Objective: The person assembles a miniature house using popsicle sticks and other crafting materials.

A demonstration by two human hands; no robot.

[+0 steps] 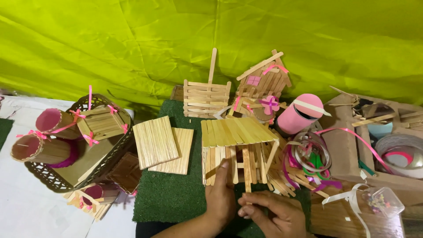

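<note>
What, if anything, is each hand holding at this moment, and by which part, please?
The left hand presses the front wall of the stick house, fingers flat, no closed grip. The right hand pinches the lower end of a single craft stick.

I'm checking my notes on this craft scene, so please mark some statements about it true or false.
1. The left hand touches the front of the stick house. True.
2. The stick house stands on a blue cloth. False: it stands on a green mat.
3. Two flat stick panels lie left of the house. True.
4. The pink cylinder sits in the woven basket. False: it lies right of the house, by the ribbons.
5. The right hand holds scissors. False: none show.
</note>
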